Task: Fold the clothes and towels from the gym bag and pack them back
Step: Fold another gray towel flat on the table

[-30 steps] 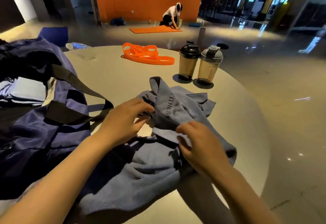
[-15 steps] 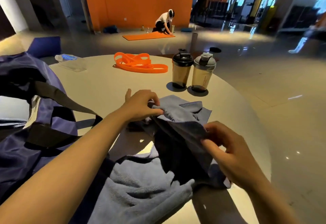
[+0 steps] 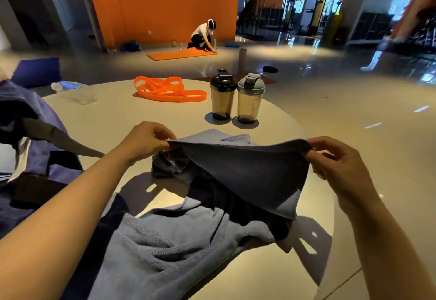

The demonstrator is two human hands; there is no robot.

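A grey-blue towel is stretched in the air above the round table. My left hand pinches its left corner and my right hand pinches its right corner, so the top edge runs taut between them. The rest of the towel hangs down and lies rumpled on a second blue towel near the table's front edge. The purple gym bag lies open at the left, with a black strap trailing toward my left wrist and folded pale cloth inside.
Two shaker bottles stand behind the towel. An orange resistance band and a plastic water bottle lie at the table's far side. A person kneels on an orange mat by the orange wall.
My hands have moved apart, the right one far to the right, and lifted the towel's edge. The towel went from bunched to spread taut between them.
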